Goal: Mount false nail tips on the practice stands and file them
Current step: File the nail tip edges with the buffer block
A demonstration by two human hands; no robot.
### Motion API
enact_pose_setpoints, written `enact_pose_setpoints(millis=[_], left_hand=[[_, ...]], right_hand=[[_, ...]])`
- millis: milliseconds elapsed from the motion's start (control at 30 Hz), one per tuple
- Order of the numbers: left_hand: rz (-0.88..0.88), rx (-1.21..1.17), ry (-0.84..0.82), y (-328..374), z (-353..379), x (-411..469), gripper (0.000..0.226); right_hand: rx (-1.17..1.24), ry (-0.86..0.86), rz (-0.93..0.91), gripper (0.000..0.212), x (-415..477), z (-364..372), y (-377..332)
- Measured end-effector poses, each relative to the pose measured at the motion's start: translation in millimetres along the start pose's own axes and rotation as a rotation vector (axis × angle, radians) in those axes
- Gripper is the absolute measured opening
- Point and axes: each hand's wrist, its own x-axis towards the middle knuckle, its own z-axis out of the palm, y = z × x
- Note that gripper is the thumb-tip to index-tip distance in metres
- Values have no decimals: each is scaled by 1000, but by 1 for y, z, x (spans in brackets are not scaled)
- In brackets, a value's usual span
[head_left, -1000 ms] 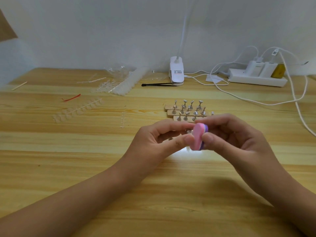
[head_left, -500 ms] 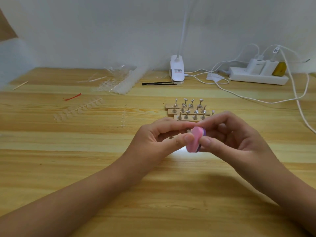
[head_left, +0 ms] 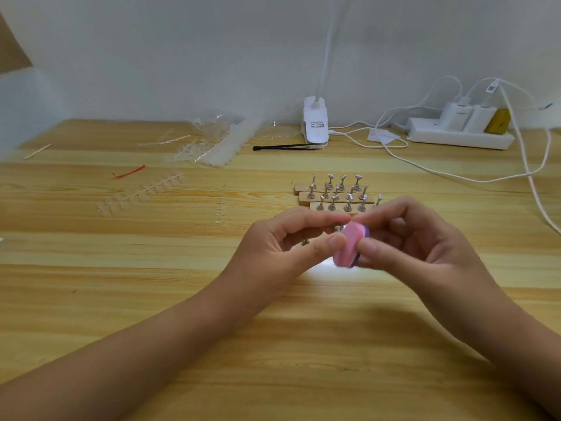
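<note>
My right hand (head_left: 425,247) pinches a small pink and purple nail file (head_left: 350,246) between thumb and fingers above the wooden table (head_left: 182,299). My left hand (head_left: 282,244) has its thumb and forefinger pinched together right against the file; a small metal practice stand (head_left: 337,228) shows between its fingers, and whether a nail tip sits on it is hidden. Just behind my hands stand three wooden strips with several metal practice stands (head_left: 337,192). A strip of clear nail tips (head_left: 139,192) lies to the left.
A heap of clear nail-tip strips and plastic wrap (head_left: 212,144) lies at the back. A white clip lamp (head_left: 315,123), black tweezers (head_left: 282,146), a white power strip (head_left: 461,132) with chargers and trailing white cables (head_left: 455,174) sit at the back right. A red scrap (head_left: 129,173) lies left.
The file has slid down and back up a little against my left fingertips. Both hands stay in nearly the same place.
</note>
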Motion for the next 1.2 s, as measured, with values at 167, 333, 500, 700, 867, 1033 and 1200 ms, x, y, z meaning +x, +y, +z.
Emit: enact_pose_setpoints(millis=[167,333,500,700,867,1033,1200], left_hand=[[9,-59,-4,2,-1,-2,33],[4,-108,29,4,0,-1,32],[-3,-94,51,5,-1,-1,31],[-6,-87,46,7,0,-1,28],[-20,-101,48,7,1,-1,27],[-23,-104,56,8,0,-1,26],[-26,-101,52,8,2,-1,28]], right_hand=[[-11,-60,19,21,0,2,3],[-28,-22,0,26,0,4,6],[62,112,-122,25,1,2,4],[32,85,-135,23,0,6,8],[46,33,-123,24,-1,6,9],[79,129,-161,24,0,5,6],[77,126,-138,23,0,7,8]])
